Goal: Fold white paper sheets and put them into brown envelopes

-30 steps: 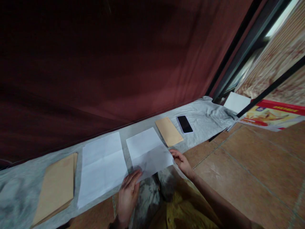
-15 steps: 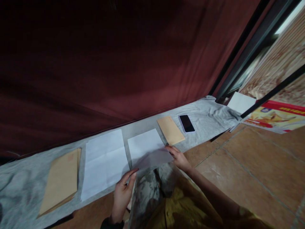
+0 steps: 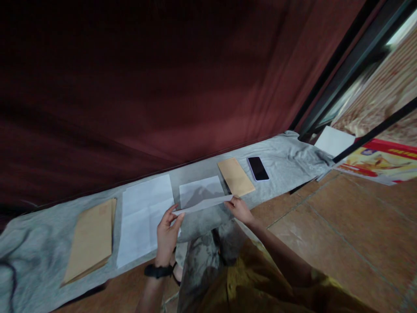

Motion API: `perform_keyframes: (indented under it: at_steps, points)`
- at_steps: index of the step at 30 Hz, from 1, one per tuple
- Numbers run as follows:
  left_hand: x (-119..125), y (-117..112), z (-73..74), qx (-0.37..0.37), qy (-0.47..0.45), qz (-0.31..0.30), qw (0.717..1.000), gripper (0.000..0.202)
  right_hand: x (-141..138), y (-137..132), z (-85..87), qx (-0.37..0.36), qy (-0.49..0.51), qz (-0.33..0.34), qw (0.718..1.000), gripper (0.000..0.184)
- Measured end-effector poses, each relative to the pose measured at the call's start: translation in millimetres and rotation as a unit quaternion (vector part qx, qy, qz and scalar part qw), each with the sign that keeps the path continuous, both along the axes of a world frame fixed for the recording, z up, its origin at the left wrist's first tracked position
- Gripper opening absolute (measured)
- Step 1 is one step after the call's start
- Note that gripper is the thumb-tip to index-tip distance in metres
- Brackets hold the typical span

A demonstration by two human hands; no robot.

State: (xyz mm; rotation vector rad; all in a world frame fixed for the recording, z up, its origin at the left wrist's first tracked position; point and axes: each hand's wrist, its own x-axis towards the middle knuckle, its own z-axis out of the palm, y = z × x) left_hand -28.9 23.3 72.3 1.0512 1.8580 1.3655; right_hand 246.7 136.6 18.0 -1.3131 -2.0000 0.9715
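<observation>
A white paper sheet (image 3: 202,194) lies on a grey cloth (image 3: 280,165) spread along the floor. Its near half is raised and bent over toward the far half. My left hand (image 3: 167,234) pinches the sheet's near left corner. My right hand (image 3: 239,208) pinches its near right corner. Both hands are closed on the paper edge. A second, larger white sheet (image 3: 145,215) with fold lines lies flat just left of my left hand.
A stack of brown envelopes (image 3: 92,238) lies at the left of the cloth. A single brown envelope (image 3: 235,176) and a dark phone (image 3: 258,168) lie to the right. A dark red curtain (image 3: 146,87) hangs behind. Tiled floor (image 3: 342,226) and a printed box (image 3: 378,161) are at right.
Both hands have lifted the near edge of the sheet off the cloth and carried it away from me, folding the sheet over on itself. The camera view has shifted slightly.
</observation>
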Motion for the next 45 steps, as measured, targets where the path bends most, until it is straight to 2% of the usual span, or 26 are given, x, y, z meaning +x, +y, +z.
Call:
perform_keyframes:
  at_steps: [2,4,6,11,13,16,19,23,29,35,40,45]
  points:
    - [-3.4,12.6,-5.4,0.002,-0.060,-0.002,0.998,0.069,-3.3,2.6,-2.3,0.007,-0.016,-0.014,1.000,0.018]
    - [-5.2,21.7,-12.6,-0.024,-0.075,-0.008,0.997,0.068,-6.2,5.3,-3.6,0.015,-0.021,-0.023,0.999,0.018]
    - [-5.1,26.9,-20.0,-0.052,-0.043,-0.010,0.998,0.064,-9.1,7.3,-4.3,0.022,-0.024,-0.038,0.999,0.018]
    - [-2.0,32.4,-29.1,-0.105,0.117,0.019,0.987,0.064,-18.6,5.9,-5.7,0.034,-0.054,-0.085,0.994,0.018]
    - [-1.6,34.8,-28.8,-0.121,0.157,0.025,0.980,0.063,-22.3,3.2,-5.8,0.034,-0.075,-0.105,0.991,0.019]
    - [-1.8,37.5,-28.4,-0.135,0.186,0.030,0.973,0.063,-25.4,-1.9,-5.2,0.033,-0.090,-0.122,0.988,0.030]
    - [-0.8,35.9,-29.8,-0.141,0.199,0.031,0.969,0.064,-25.9,-7.4,-3.6,0.037,-0.113,-0.123,0.985,0.039]
    - [6.3,28.2,-29.8,-0.172,0.204,0.027,0.963,0.064,-27.4,-14.2,-0.1,0.058,-0.184,-0.117,0.974,0.043]
    - [22.1,21.2,-17.0,-0.222,0.247,0.031,0.943,0.061,-34.5,-17.2,2.6,0.084,-0.282,-0.107,0.950,0.048]
    - [27.4,27.6,-10.3,-0.252,0.270,0.035,0.929,0.057,-39.5,-17.0,5.3,0.089,-0.332,-0.109,0.933,0.048]
    - [28.7,29.2,-13.5,-0.255,0.274,0.039,0.926,0.052,-41.0,-17.5,9.2,0.085,-0.350,-0.110,0.926,0.045]
    - [29.5,28.2,-16.8,-0.248,0.269,0.050,0.929,0.051,-39.3,-21.0,4.3,0.092,-0.334,-0.110,0.931,0.046]
